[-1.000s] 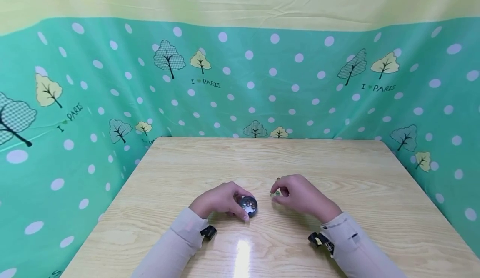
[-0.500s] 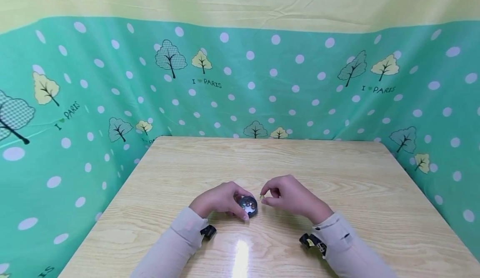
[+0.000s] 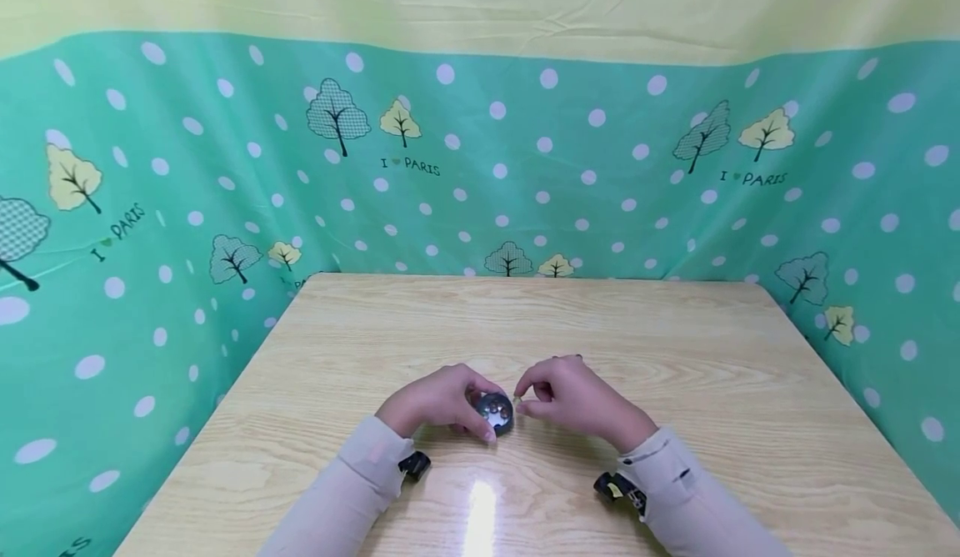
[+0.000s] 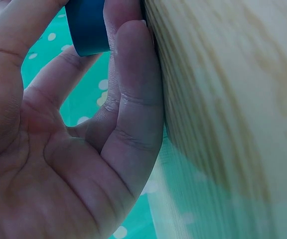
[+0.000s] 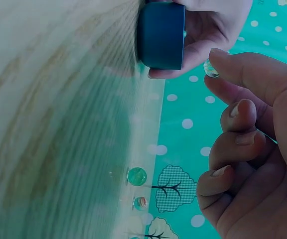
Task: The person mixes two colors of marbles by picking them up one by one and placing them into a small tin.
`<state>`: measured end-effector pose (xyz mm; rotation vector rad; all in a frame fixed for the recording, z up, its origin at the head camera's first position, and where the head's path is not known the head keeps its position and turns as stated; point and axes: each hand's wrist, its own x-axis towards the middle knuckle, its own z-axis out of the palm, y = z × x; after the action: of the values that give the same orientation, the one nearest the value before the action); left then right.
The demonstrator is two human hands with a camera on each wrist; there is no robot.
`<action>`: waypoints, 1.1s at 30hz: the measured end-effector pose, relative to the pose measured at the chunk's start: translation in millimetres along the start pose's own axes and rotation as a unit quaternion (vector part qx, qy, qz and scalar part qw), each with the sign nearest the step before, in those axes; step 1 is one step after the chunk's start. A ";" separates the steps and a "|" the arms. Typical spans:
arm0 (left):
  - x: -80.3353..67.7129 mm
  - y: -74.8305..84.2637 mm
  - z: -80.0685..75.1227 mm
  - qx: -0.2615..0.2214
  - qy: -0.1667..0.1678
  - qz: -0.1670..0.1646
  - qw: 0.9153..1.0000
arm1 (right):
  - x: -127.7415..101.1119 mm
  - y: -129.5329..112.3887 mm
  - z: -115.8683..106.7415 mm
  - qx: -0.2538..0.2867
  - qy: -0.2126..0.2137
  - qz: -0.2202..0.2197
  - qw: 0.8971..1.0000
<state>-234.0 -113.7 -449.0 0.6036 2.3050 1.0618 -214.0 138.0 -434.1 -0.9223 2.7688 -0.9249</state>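
Observation:
A small round dark-blue container [image 3: 496,412] stands on the wooden table [image 3: 675,348] with several shiny marbles inside. My left hand [image 3: 459,403] grips its side, thumb and fingers curled round it; the left wrist view shows the container [image 4: 86,27] held in those fingers. My right hand [image 3: 527,402] pinches one small clear marble [image 3: 517,398] between thumb and forefinger, just beside the container's right rim. In the right wrist view that marble [image 5: 211,68] sits at the fingertips, a little way from the container [image 5: 161,35].
Two loose marbles [image 5: 136,176] [image 5: 140,202] lie on the table farther away, seen only in the right wrist view. A green dotted cloth with tree prints [image 3: 600,165] walls the table on three sides. Black wrist cameras [image 3: 414,464] sit on both sleeves.
My right hand has moved left from the table's middle to the container's rim, carrying the pinched marble. The left hand and the container have stayed put.

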 end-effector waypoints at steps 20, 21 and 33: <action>0.8 -0.6 0.4 -0.007 -0.005 -0.003 1.000 | 0.7 -3.7 8.0 0.010 -0.001 -0.024 1.000; 0.9 -0.7 0.4 -0.007 -0.005 -0.001 1.000 | 0.7 -3.8 8.3 0.012 -0.002 -0.025 1.000; 1.1 -0.5 0.9 -0.003 -0.007 0.007 1.000 | 0.8 -1.7 14.0 0.018 -0.015 -0.020 1.000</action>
<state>-234.3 -112.8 -450.2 0.6231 2.2885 1.0668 -210.2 129.2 -444.4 -0.9822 2.7090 -0.9552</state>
